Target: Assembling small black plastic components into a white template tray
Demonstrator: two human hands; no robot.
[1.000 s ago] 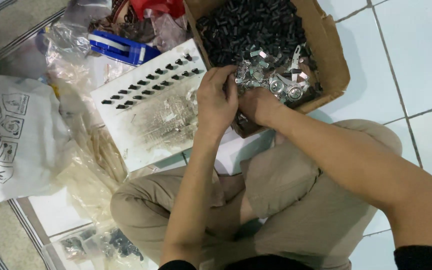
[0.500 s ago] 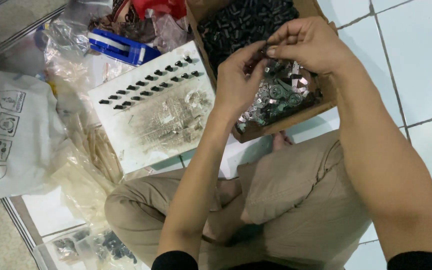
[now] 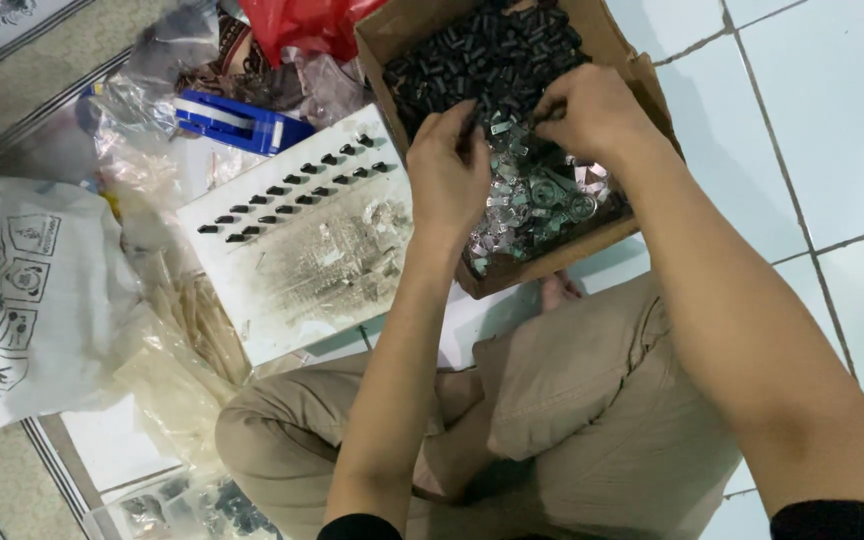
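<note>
I sit cross-legged on a tiled floor. Both hands hover over a cardboard box (image 3: pixel 620 60) filled with small black parts (image 3: pixel 472 60) at the back and shiny metal clips (image 3: pixel 537 205) at the front. My left hand (image 3: pixel 447 175) pinches a small black part at its fingertips. My right hand (image 3: pixel 592 110) meets it, fingers closed on a small piece between the two hands. What exactly each finger holds is partly hidden. Left of the box lies a white foam board (image 3: pixel 302 260) with two rows of black parts stuck into it.
A blue and white box (image 3: pixel 237 122) lies behind the board among clear plastic bags (image 3: pixel 152 150). A red bag (image 3: pixel 302 25) sits at the back. A white printed sack (image 3: pixel 27 300) is at the left. More bagged parts (image 3: pixel 192 505) lie by my knee.
Both hands rose from the metal clips near the box's front and came together over the middle of the box. The view shifted a little; the board and bags stayed put.
</note>
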